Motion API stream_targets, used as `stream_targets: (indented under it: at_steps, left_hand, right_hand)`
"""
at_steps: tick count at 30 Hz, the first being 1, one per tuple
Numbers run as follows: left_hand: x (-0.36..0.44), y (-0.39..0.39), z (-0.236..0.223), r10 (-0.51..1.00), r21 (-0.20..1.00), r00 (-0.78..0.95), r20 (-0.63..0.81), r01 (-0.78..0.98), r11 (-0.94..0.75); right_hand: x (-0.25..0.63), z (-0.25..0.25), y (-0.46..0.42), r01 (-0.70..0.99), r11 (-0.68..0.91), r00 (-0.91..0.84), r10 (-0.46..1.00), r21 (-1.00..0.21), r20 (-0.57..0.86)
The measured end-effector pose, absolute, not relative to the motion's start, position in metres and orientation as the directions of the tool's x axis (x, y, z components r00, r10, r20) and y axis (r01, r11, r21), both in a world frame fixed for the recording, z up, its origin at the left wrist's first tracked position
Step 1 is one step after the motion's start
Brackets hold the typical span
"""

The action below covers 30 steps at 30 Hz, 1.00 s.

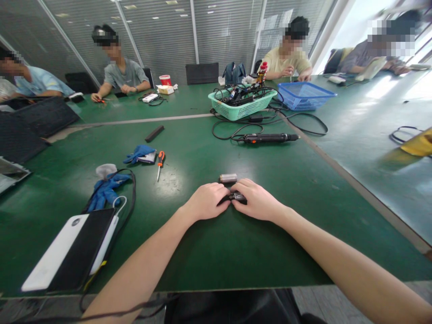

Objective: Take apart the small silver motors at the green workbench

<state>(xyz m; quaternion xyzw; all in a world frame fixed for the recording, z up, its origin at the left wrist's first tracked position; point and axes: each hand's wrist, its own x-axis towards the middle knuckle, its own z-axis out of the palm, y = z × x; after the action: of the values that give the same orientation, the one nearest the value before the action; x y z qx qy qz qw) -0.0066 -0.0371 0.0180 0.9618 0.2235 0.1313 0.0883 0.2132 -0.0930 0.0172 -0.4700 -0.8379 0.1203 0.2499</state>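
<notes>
My left hand [209,201] and my right hand [257,200] meet low over the green table, with thumbs and fingers closed. Between them is a small dark part with a shiny metallic, rounded body [239,196], mostly covered by my fingers. The right fingers wrap its metallic end, while the left ones pinch its black end. Its exact kind cannot be made out. Just beyond my fingertips lies a short silver metal cylinder [228,178] on its side.
Left are an orange-handled screwdriver [160,162], blue gloves [107,189], a black bar [155,133] and a black-and-white device [72,252] with cables. Ahead lie a corded electric screwdriver [266,138], a green basket [241,109] and a blue basket [303,96]. Several people sit around.
</notes>
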Motion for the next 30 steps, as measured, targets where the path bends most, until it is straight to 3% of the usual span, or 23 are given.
stream_targets:
  at_steps: [30]
  left_hand:
    - [-0.0061,-0.0377,0.0195,0.451,0.207,0.869,0.205,0.411,-0.888]
  right_hand:
    - [0.2139,0.0153,-0.0927,0.728,0.524,-0.436,0.852,-0.442,0.291]
